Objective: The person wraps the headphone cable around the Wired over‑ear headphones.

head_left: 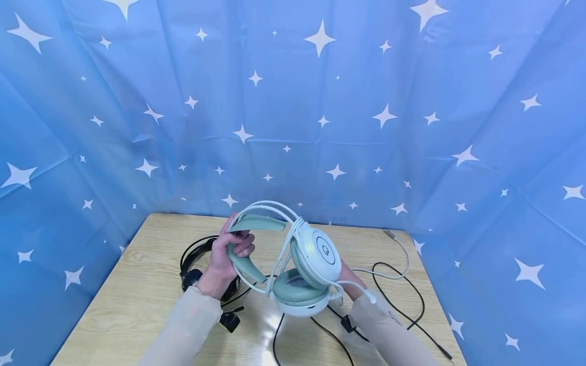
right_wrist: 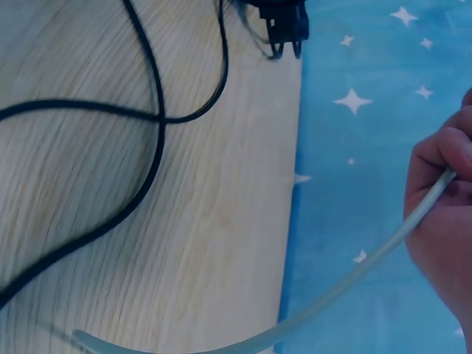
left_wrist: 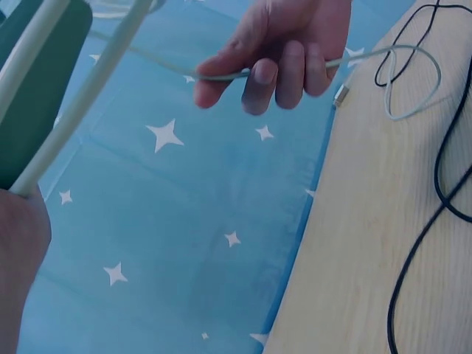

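Note:
Raised over the table, a white headset [head_left: 316,254] with pale green ear cushions and headband padding is tilted on its side. My left hand [head_left: 229,254] grips it by the headband, fingers curled round the band and padding. The ear cups point toward my right side. Largely hidden behind them in the head view is my right hand [head_left: 350,282]. In the left wrist view, the right hand [left_wrist: 287,59] pinches the headset's thin pale cable [left_wrist: 391,51] between thumb and curled fingers. The cable [right_wrist: 354,273] runs out of that hand in the right wrist view too.
A black headset [head_left: 192,279] lies on the wooden table [head_left: 123,290] beneath my left hand, with a small black box [head_left: 230,321] nearby. Black cable [head_left: 418,297] loops across the right side. The pale cable's plug [head_left: 389,234] lies near the back right corner, before a starry blue curtain [head_left: 293,112].

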Available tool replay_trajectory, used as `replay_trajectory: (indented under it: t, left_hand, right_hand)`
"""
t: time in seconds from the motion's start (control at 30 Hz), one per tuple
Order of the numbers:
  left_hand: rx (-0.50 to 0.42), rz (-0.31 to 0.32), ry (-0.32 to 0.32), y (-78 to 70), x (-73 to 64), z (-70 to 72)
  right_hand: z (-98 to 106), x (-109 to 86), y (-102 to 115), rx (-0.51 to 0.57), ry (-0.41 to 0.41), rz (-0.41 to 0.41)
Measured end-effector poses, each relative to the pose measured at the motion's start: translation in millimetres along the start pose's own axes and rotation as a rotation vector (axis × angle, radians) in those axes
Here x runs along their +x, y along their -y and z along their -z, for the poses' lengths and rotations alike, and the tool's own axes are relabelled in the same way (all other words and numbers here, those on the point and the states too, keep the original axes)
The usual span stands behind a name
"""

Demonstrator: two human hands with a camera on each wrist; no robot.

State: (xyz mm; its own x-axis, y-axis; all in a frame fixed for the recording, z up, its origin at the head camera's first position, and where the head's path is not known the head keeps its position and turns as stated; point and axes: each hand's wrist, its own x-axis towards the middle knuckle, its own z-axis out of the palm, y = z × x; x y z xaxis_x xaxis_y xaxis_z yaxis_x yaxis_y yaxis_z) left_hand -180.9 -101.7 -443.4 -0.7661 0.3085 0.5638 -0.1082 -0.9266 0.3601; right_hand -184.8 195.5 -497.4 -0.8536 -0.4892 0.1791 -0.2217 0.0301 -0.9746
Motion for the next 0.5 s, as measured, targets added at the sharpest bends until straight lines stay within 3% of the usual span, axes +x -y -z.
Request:
replay_trajectory:
  t: [0.1, 0.2, 0.4, 0.5]
  left_hand:
    - [-0.013, -0.03, -0.055, 4.3, 3.6, -3.3]
    - [-0.007, -0.061, -0.116, 8.2, 6.3, -6.6]
    - [-0.031, -0.107, -0.191, 13.9, 9.1, -9.8]
    - [-0.036, -0.106, -0.199, 16.5, 10.8, -11.7]
  right_hand:
    - [-8, 6.6, 1, 0.163, 0.076, 0.087]
    - [-14, 13.0, -6, 0.237, 0.145, 0.156]
    - [-25, 19.2, -6, 0.128, 0.071, 0.106]
    - [-29, 21.5, 4, 0.166, 0.113, 0.147]
